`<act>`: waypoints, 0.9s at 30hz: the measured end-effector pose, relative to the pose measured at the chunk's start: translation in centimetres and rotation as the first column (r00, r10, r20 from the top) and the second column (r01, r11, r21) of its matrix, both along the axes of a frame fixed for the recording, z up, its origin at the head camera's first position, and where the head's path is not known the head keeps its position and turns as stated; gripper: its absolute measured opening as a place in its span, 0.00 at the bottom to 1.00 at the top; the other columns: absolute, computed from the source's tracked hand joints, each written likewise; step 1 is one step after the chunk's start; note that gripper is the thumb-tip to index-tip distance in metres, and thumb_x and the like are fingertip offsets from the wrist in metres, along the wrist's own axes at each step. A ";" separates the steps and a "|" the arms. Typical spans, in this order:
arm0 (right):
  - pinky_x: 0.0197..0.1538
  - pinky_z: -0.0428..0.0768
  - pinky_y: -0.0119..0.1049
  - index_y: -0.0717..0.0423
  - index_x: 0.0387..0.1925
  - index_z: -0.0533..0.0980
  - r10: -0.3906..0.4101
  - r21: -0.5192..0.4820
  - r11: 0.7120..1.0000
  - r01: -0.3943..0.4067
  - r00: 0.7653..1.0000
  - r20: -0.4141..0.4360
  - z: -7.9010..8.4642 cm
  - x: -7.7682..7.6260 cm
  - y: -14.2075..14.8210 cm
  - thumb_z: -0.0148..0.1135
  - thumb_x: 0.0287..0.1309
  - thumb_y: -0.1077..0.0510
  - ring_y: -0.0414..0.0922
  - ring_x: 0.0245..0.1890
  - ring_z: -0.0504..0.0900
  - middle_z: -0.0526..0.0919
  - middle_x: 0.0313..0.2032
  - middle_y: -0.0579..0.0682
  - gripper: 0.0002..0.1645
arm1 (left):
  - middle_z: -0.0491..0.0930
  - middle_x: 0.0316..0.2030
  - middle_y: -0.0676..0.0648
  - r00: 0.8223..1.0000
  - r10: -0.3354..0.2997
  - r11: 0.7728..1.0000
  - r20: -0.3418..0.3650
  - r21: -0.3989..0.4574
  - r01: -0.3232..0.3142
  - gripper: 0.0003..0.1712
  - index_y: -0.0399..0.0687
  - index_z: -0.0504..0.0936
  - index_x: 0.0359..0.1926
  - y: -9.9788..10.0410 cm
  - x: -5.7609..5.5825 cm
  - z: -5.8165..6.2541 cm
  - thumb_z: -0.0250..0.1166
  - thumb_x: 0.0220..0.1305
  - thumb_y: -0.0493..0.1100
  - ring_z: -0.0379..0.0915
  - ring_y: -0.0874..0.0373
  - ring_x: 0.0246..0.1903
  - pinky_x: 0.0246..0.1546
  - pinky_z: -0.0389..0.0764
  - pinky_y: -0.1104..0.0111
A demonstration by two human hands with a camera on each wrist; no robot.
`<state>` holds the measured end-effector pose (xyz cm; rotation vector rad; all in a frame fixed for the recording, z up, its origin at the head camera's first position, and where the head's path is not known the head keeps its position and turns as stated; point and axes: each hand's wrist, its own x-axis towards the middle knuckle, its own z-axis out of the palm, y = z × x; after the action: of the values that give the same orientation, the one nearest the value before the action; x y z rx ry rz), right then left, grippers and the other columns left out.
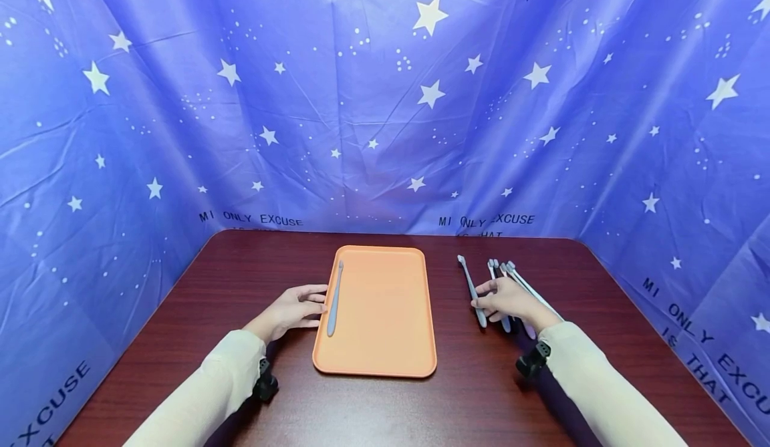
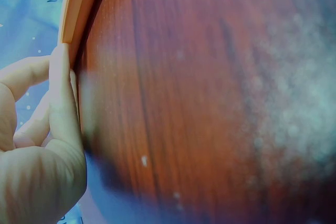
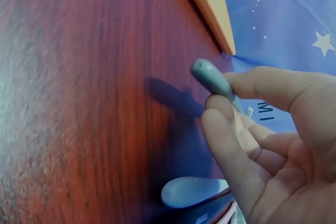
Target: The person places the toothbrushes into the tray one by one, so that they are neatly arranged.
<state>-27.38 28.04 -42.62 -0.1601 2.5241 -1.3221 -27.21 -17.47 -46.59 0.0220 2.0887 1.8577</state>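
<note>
In the head view my right hand [image 1: 505,300] pinches a grey toothbrush [image 1: 466,274] near its handle end, between thumb and fingers. The right wrist view shows the rounded handle end [image 3: 210,76] held off the table, its shadow below. Several other toothbrushes [image 1: 522,280] lie beside and partly under that hand; a pale handle [image 3: 190,191] shows close below the fingers. My left hand [image 1: 291,312] touches the left rim of an orange tray [image 1: 385,313] with extended fingers. One grey toothbrush [image 1: 335,300] lies lengthwise inside the tray, along its left side.
The tray sits mid-table on a dark red wood-grain table [image 1: 240,270]. A blue star-patterned cloth [image 1: 373,99] hangs behind the table and along both sides. Each wrist wears a black device, such as the right-hand one [image 1: 533,359].
</note>
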 end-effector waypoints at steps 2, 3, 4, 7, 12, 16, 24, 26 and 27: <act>0.35 0.88 0.42 0.81 0.57 0.70 0.005 -0.027 1.000 -0.004 1.000 0.013 0.1 -0.1 0.0 0.66 0.62 0.62 0.45 0.30 0.83 0.85 0.30 0.52 0.29 | 0.77 0.53 0.38 1.000 0.002 1.000 0.001 0.001 -0.002 0.33 0.36 0.68 0.71 0.0 0.0 0.0 0.65 0.65 0.29 0.81 0.53 0.45 0.46 0.85 0.55; 0.36 0.88 0.42 0.80 0.58 0.70 0.006 -0.035 0.999 -0.006 1.000 0.018 0.1 -0.1 -0.1 0.66 0.62 0.62 0.44 0.30 0.83 0.85 0.30 0.51 0.30 | 0.77 0.53 0.37 1.000 -0.002 1.000 -0.002 -0.001 0.002 0.33 0.35 0.67 0.71 0.0 0.0 -0.1 0.64 0.65 0.29 0.81 0.53 0.44 0.46 0.85 0.55; 0.36 0.88 0.42 0.80 0.58 0.69 0.011 -0.042 0.999 -0.010 1.000 0.021 0.2 -0.2 -0.1 0.66 0.62 0.61 0.44 0.31 0.83 0.85 0.30 0.51 0.31 | 0.77 0.53 0.37 1.000 -0.001 1.000 -0.003 -0.001 0.001 0.33 0.35 0.67 0.70 0.0 0.1 -0.1 0.65 0.65 0.29 0.81 0.53 0.44 0.46 0.85 0.56; 0.37 0.88 0.43 0.79 0.61 0.68 0.007 -0.057 0.998 -0.005 1.000 0.029 0.2 -0.2 -0.3 0.66 0.63 0.60 0.44 0.31 0.82 0.84 0.31 0.50 0.33 | 0.77 0.53 0.36 1.000 -0.010 1.000 -0.008 0.001 0.010 0.34 0.34 0.66 0.71 0.0 0.1 -0.1 0.65 0.65 0.29 0.80 0.54 0.44 0.46 0.85 0.56; 0.39 0.87 0.42 0.79 0.62 0.67 0.009 -0.084 0.996 -0.006 0.999 0.041 0.1 -0.3 -0.4 0.66 0.64 0.59 0.44 0.33 0.82 0.84 0.34 0.51 0.34 | 0.76 0.54 0.36 1.000 -0.022 1.000 -0.008 0.009 0.022 0.34 0.33 0.65 0.71 0.0 0.1 0.0 0.64 0.66 0.29 0.80 0.54 0.45 0.47 0.85 0.55; 0.39 0.87 0.41 0.79 0.62 0.66 0.016 -0.139 0.990 -0.009 0.999 0.050 0.1 -0.5 -0.7 0.65 0.64 0.58 0.44 0.33 0.83 0.84 0.38 0.54 0.35 | 0.76 0.54 0.36 1.000 -0.013 1.000 -0.006 0.009 0.014 0.34 0.34 0.66 0.71 0.0 0.1 0.0 0.65 0.65 0.29 0.80 0.53 0.45 0.47 0.85 0.55; 0.39 0.87 0.37 0.76 0.62 0.64 0.044 -0.258 0.966 -0.020 0.995 0.086 0.2 -0.5 -1.8 0.65 0.64 0.58 0.43 0.31 0.81 0.81 0.37 0.54 0.34 | 0.77 0.53 0.37 1.000 0.001 1.000 -0.010 0.000 -0.001 0.34 0.34 0.68 0.70 0.1 0.0 0.0 0.65 0.64 0.29 0.80 0.53 0.44 0.46 0.85 0.56; 0.38 0.87 0.37 0.76 0.62 0.64 0.053 -0.269 0.963 -0.028 0.995 0.087 0.1 -0.5 -2.2 0.65 0.64 0.58 0.43 0.31 0.80 0.81 0.37 0.54 0.34 | 0.77 0.52 0.37 1.000 0.007 1.000 -0.011 -0.003 -0.007 0.33 0.35 0.68 0.70 0.1 0.0 0.0 0.65 0.64 0.29 0.80 0.53 0.44 0.45 0.86 0.56; 0.38 0.86 0.37 0.76 0.62 0.64 0.058 -0.274 0.961 -0.032 0.995 0.087 0.1 -0.5 -2.3 0.65 0.64 0.58 0.43 0.31 0.80 0.81 0.37 0.54 0.34 | 0.77 0.53 0.37 1.000 0.003 1.000 -0.013 -0.004 -0.003 0.33 0.34 0.68 0.70 0.1 0.0 0.0 0.65 0.64 0.29 0.80 0.53 0.44 0.46 0.86 0.56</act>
<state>-27.87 25.70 -42.52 -0.2054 2.2391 -1.6140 -27.25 -17.41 -46.61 0.0301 2.1029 1.8598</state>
